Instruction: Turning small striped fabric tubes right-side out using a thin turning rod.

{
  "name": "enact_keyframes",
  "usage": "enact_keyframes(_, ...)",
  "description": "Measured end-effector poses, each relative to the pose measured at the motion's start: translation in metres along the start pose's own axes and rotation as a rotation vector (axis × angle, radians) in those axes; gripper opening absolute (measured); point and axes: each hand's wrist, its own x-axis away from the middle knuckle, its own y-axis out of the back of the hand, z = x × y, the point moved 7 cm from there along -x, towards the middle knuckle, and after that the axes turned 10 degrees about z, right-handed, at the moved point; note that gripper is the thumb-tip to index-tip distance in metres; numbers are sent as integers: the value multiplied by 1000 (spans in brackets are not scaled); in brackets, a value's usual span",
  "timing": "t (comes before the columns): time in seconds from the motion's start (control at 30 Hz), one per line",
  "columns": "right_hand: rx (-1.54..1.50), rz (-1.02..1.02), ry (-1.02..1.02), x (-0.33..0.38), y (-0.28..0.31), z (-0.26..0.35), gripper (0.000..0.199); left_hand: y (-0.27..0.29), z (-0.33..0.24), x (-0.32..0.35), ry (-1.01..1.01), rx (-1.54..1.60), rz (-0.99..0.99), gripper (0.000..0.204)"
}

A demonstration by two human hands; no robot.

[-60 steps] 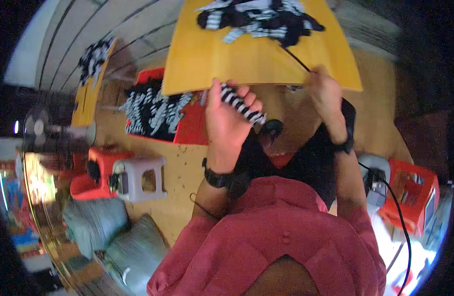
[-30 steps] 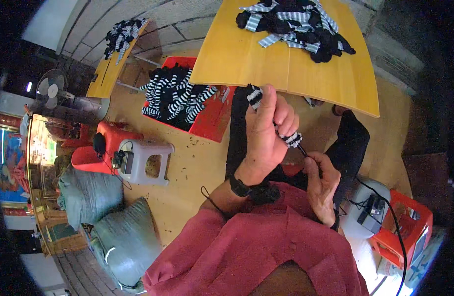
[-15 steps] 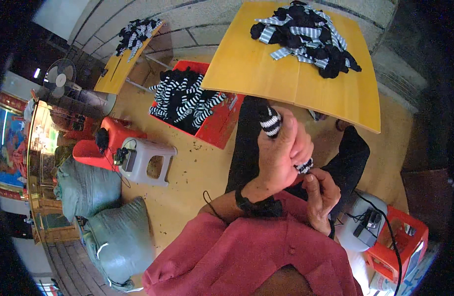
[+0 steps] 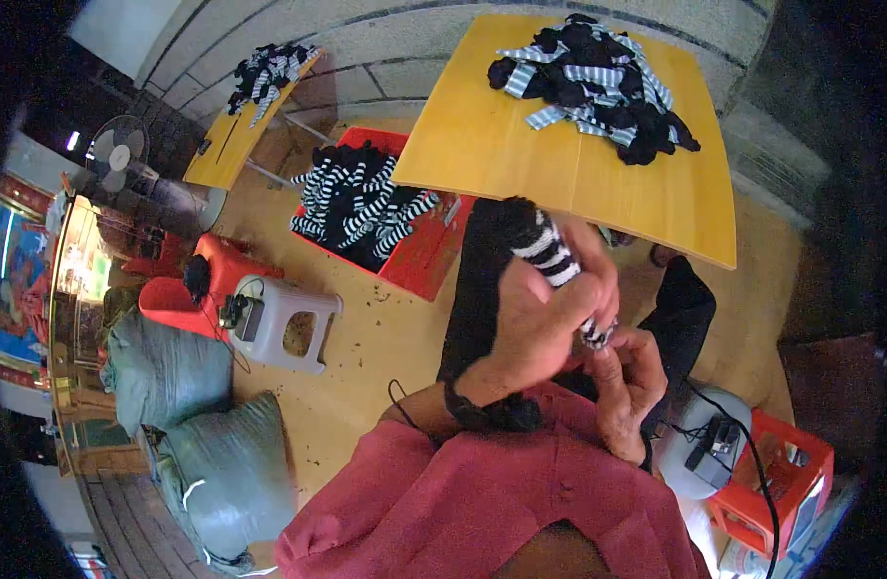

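A black-and-white striped knitted sock (image 4: 549,253) is in front of my lap, below the near edge of the yellow table. My left hand (image 4: 545,314) is wrapped round its middle, the black end sticking out past the thumb. At the sock's lower striped end, my right hand (image 4: 628,386) is closed, thumb and fingertips pinching the edge. Exactly what lies between those fingertips is partly hidden. A heap of similar black and striped socks (image 4: 598,87) lies on the yellow table (image 4: 482,135).
Left of the table, a red crate (image 4: 429,270) holds many striped socks. A grey stool (image 4: 313,299), a red chair (image 4: 168,294) and stuffed green sacks (image 4: 231,473) are at the left. To my right are another grey stool (image 4: 689,454) and a red stool (image 4: 815,454).
My left hand has loosened and shifted its hold, so more of the striped sock shows above it. The right hand stays at the lower end.
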Motion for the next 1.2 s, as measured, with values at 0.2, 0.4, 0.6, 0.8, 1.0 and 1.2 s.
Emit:
enact_keyframes(0.2, 69, -20, -11, 3, 3, 2, 8, 18, -27, -14, -8, 31, -99, 23)
enact_keyframes(0.4, 97, -21, -18, 9, 1, -3, 9, 14, -22, -12, -28, 213, -118, 27)
enact_keyframes(0.6, 33, -95, -7, 15, 6, -9, 6, 3, -12, -3, -98, 392, -43, 13)
enact_keyframes(0.8, 212, -121, 51, 19, 18, -6, 9, -12, -7, 0, 44, 344, 105, 24)
enact_keyframes(1.0, 98, -132, 117, 20, 18, -6, 9, -19, 18, 13, 140, 358, 45, 20)
enact_keyframes(1.2, -429, 76, -109, 4, -1, -15, 20, -11, 19, 9, 219, 337, 38, 18)
